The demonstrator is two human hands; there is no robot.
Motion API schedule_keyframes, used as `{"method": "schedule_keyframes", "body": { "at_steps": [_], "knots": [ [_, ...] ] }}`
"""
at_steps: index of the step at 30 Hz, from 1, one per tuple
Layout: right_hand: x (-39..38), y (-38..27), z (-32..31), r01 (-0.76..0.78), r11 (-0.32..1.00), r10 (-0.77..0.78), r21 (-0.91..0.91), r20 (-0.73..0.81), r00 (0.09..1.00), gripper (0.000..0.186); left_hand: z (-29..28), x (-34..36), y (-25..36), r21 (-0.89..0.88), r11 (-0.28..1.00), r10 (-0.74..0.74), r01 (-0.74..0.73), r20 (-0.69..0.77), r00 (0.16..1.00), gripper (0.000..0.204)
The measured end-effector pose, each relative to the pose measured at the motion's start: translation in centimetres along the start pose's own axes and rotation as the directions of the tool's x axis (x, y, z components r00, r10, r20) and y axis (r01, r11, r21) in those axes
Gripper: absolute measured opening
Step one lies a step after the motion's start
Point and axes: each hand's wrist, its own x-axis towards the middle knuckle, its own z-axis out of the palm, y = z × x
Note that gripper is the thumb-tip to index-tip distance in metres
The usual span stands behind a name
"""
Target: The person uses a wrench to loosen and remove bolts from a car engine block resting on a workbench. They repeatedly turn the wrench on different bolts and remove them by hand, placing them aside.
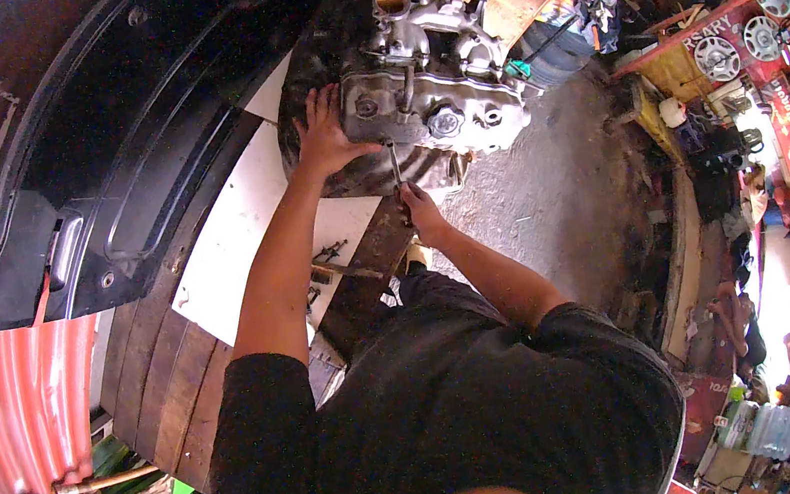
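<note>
A grey metal engine [434, 90] with a ribbed valve cover and a round cap sits in front of me on a worn dark round base. My left hand [328, 140] lies spread against the engine's left side, its thumb stretched along the lower edge. In my right hand [420, 211] is a slim metal hand tool [394, 161], held upright in the picture. The tip of the tool meets the near edge of the engine; closed fingers hide its lower end, so its exact kind does not show.
To the left, a dark car body panel [97, 137] hangs over a wooden plank bench [156, 382]. Several small dark metal parts [330, 252] lie on a white sheet [237, 239]. Wheel covers [717, 58] and cluttered shelves line the right. Bare concrete floor [531, 208] lies between.
</note>
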Motion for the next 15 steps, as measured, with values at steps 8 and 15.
{"method": "schedule_keyframes", "body": {
  "at_steps": [8, 15],
  "knots": [
    [2.0, 1.6, 3.3, -0.060, 0.994, 0.066, 0.087, -0.070, 0.995, 0.032, -0.4, 0.8, -0.5, 0.057, 0.998, -0.024, 0.024, 0.004, 1.000, 0.137],
    [2.5, 2.2, 4.8, -0.027, 0.980, 0.030, 0.197, -0.013, 0.999, 0.034, 0.2, 0.8, -0.4, 0.085, 0.996, -0.006, 0.011, -0.064, 0.998, 0.137]
  ]
}}
